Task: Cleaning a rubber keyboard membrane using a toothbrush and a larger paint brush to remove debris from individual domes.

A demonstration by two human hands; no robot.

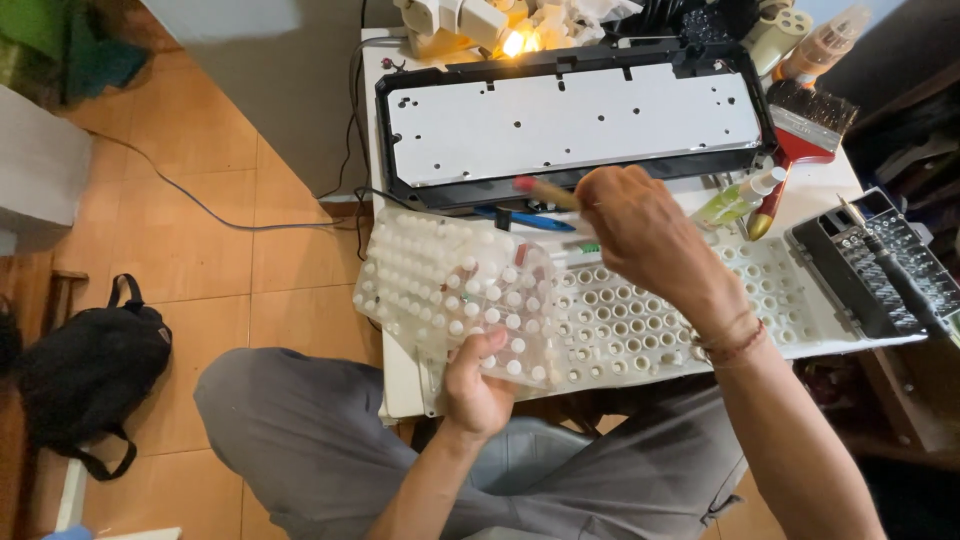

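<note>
While the translucent rubber dome sheet (450, 290) is gripped at its near edge by the left hand (478, 385) and held lifted over the white keyboard frame (660, 310), a small red-tipped brush (545, 192) is pinched closed in the right hand (640, 235) just above the sheet. Brushing of the domes is judged to be the step in hand. Light strokes and a steadily held sheet are called for next. The opened keyboard base (570, 125) lies behind, on the white table (830, 190).
</note>
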